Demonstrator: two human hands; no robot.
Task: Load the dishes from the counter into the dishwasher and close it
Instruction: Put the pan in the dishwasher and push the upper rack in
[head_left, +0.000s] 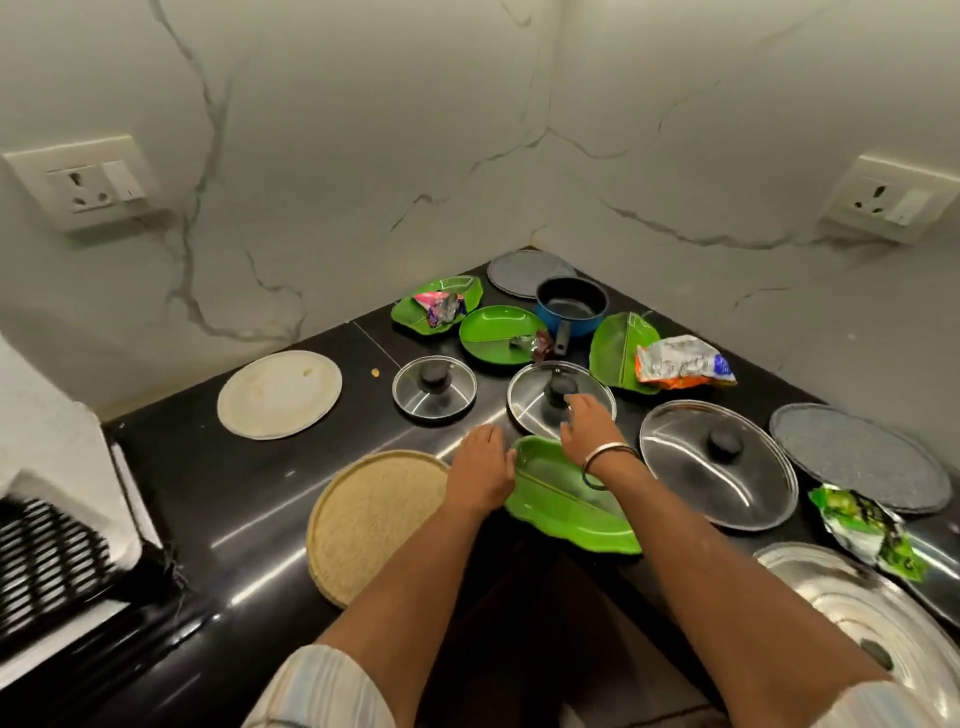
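No writing is legible: the print on the orange-and-white snack wrapper (683, 364) lying on a leaf-shaped green plate (615, 348) is too blurred to read (so are the other wrappers). Both forearms reach forward over the black counter (249, 493). The left hand (480, 470) grips the left end of the nearest green leaf-shaped plate (566, 506), fingers curled over its rim. The right hand (589, 428), bangles at its wrist, hovers with loosely spread fingers above the plate's far edge, beside a glass lid (540, 400), holding nothing.
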